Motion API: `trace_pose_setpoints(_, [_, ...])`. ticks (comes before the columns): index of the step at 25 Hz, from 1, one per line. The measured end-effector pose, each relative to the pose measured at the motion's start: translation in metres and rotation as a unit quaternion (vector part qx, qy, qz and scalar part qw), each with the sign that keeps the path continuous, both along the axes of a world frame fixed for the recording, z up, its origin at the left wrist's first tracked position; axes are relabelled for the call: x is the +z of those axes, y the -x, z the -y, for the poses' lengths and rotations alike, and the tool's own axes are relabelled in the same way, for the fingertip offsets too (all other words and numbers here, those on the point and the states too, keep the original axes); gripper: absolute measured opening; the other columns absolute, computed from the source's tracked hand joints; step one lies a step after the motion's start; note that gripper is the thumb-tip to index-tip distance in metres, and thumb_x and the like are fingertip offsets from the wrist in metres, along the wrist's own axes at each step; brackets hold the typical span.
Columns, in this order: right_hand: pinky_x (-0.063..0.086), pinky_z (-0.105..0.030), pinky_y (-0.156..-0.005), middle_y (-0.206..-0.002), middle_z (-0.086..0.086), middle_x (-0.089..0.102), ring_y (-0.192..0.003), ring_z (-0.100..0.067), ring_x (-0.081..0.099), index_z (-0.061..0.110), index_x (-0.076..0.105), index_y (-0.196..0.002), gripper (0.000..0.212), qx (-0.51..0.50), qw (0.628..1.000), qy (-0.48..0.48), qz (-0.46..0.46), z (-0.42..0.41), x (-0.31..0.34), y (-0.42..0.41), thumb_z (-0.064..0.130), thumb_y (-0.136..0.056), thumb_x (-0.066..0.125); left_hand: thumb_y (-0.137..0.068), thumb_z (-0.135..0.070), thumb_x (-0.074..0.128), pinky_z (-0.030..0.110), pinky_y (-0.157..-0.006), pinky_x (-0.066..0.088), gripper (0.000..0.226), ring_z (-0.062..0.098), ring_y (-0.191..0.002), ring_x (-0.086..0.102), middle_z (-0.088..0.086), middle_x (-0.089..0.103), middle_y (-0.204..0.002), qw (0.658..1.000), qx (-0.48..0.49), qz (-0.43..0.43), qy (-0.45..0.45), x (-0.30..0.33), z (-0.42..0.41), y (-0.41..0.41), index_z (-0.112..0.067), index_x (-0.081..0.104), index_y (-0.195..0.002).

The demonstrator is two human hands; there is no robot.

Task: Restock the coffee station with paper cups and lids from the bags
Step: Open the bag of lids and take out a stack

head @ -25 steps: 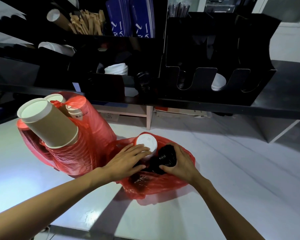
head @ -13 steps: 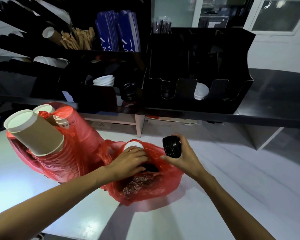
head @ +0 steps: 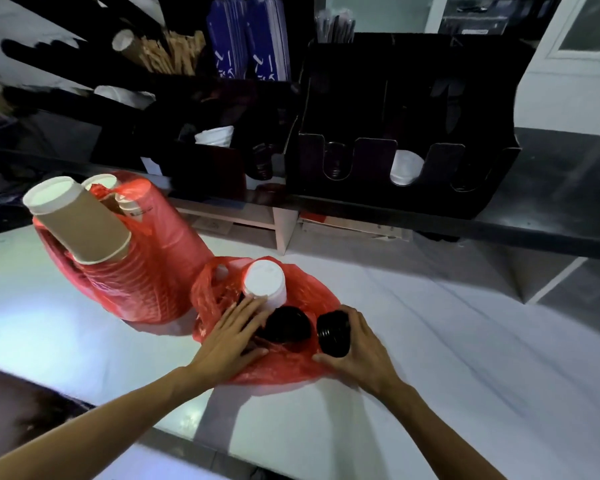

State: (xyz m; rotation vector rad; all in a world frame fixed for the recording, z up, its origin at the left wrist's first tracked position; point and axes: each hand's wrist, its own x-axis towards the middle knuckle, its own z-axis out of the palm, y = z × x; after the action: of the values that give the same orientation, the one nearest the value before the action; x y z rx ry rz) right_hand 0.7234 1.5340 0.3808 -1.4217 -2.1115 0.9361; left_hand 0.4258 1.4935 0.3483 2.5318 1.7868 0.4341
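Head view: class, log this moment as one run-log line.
right hand grips black lid stack | left hand rests on lid bag | white lid stack upright in bag

A café's self-service counter: black slotted lid-and-cup organiser (head: 406, 133), wooden stirrers (head: 174, 53), blue paper sleeves (head: 250, 39), brown paper cups (head: 80, 226) in a red plastic bag (head: 160, 258).
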Motion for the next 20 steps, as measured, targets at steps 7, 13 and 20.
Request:
trace_pose_setpoints(7, [0.055, -0.04, -0.096, -0.143, 0.008, 0.044, -0.121, -0.019, 0.054, 0.035, 0.028, -0.141, 0.1, 0.035, 0.999, 0.04, 0.004, -0.005, -0.008, 0.001, 0.077, -0.061, 0.072, -0.068, -0.05, 0.082, 0.045, -0.121, 0.012, 0.111, 0.03, -0.153, 0.013, 0.005, 0.019, -0.165, 0.996, 0.065, -0.052, 0.02, -0.004, 0.016, -0.005, -0.023, 0.023, -0.158])
trace_pose_setpoints(13, [0.054, -0.034, -0.089, -0.136, 0.012, 0.045, -0.114, -0.016, 0.055, 0.041, 0.03, -0.132, 0.086, 0.024, 0.999, 0.016, -0.043, -0.021, 0.013, -0.009, 0.063, -0.066, 0.08, -0.088, -0.053, 0.06, 0.041, -0.114, 0.035, 0.068, 0.017, -0.14, 0.033, -0.001, 0.048, -0.149, 0.999, 0.025, 0.032, -0.012, 0.019, 0.004, -0.019, -0.026, 0.041, -0.148])
trace_pose_setpoints(20, [0.054, -0.023, -0.086, -0.13, 0.018, 0.042, -0.114, -0.009, 0.053, 0.045, 0.028, -0.129, 0.083, 0.06, 0.998, 0.005, -0.025, -0.022, 0.021, -0.025, 0.06, -0.068, 0.082, -0.101, -0.048, 0.045, 0.033, -0.113, 0.038, 0.052, 0.01, -0.141, 0.037, -0.011, 0.041, -0.151, 0.986, 0.076, 0.097, 0.11, 0.022, -0.029, -0.06, -0.032, 0.036, -0.15])
